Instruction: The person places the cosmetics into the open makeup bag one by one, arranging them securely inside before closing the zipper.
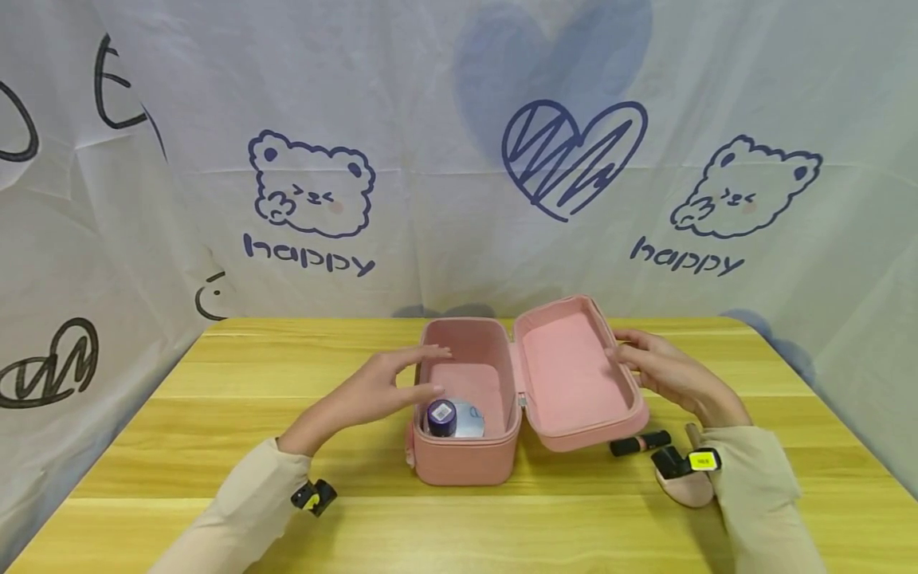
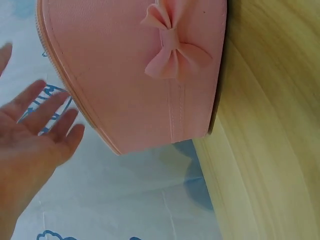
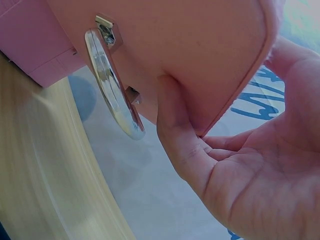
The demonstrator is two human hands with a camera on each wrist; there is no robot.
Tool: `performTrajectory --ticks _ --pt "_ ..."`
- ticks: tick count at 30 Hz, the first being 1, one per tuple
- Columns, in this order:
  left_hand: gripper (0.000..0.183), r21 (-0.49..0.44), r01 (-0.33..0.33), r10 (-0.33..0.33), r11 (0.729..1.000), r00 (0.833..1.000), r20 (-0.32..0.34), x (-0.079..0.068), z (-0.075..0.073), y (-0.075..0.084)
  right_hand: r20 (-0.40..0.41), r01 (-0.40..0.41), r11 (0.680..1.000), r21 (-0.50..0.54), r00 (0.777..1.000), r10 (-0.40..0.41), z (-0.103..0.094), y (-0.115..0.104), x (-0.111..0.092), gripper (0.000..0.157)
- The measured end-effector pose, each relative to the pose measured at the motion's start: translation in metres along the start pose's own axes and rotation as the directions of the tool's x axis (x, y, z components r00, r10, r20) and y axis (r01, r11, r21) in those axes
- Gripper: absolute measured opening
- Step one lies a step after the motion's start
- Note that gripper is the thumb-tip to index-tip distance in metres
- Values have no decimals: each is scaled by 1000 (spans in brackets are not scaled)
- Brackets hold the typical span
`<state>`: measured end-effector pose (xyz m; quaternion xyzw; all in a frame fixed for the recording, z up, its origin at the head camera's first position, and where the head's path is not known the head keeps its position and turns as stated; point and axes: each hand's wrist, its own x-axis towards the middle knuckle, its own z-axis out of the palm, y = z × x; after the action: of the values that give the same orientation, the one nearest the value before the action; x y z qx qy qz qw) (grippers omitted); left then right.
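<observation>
A pink cosmetic case (image 1: pixel 464 466) stands on the table with its lid (image 1: pixel 574 371) swung out to the right. My right hand (image 1: pixel 670 373) grips the lid's outer edge; in the right wrist view, one digit presses its outer face beside a shiny gold handle (image 3: pixel 107 82). My left hand (image 1: pixel 369 391) hovers at the case's left rim, fingers extended over the opening and holding nothing. Inside, near the front, lie a small round jar with a dark purple lid (image 1: pixel 441 418) and a flat, pale bluish item (image 1: pixel 469 419). A pink bow (image 2: pixel 172 42) decorates the case's side.
Right of the case, a black tube with a pinkish band (image 1: pixel 641 443) lies on the wooden table (image 1: pixel 430 530). A flat, round, pale pink item (image 1: pixel 686 489) sits partly under my right forearm. A printed white cloth (image 1: pixel 430 119) hangs behind the table.
</observation>
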<state>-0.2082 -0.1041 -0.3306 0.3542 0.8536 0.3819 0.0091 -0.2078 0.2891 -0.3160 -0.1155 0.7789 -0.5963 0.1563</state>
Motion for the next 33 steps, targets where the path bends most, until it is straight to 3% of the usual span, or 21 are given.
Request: performTrajectory --ticks 4,7,9,12,15,17,19,26,33 --pt "52 -28 12 -15 1000 995 -96 1 2 -7 2 0 1000 -6 1000 0 0 0 0 68" --pt "59 -148 113 -130 982 985 -113 3 6 -11 2 -3 1000 -1 1000 3 0 0 -1 68" --pt "64 -276 220 -256 936 962 -100 4 9 -13 1 -5 1000 -1 1000 6 0 0 -1 68" --pt "68 -471 333 -407 817 912 -60 6 13 -17 1 -6 1000 -3 1000 6 0 0 0 68" --pt "68 -577 379 -479 723 878 -23 8 15 -20 0 -6 1000 -4 1000 6 0 0 0 68" --pt "64 -598 397 -500 696 866 -7 9 17 -23 0 -8 1000 -2 1000 8 0 1 0 68" --pt "60 -603 411 -515 684 857 -1 10 19 -26 0 -11 1000 -2 1000 11 0 1 1 68" --pt "56 -627 397 -522 670 853 -18 13 25 -37 -2 -13 1000 9 1000 13 -2 2 1 66" --pt "56 -640 384 -514 666 858 -19 11 23 -42 8 -7 999 34 1000 7 2 3 4 67"
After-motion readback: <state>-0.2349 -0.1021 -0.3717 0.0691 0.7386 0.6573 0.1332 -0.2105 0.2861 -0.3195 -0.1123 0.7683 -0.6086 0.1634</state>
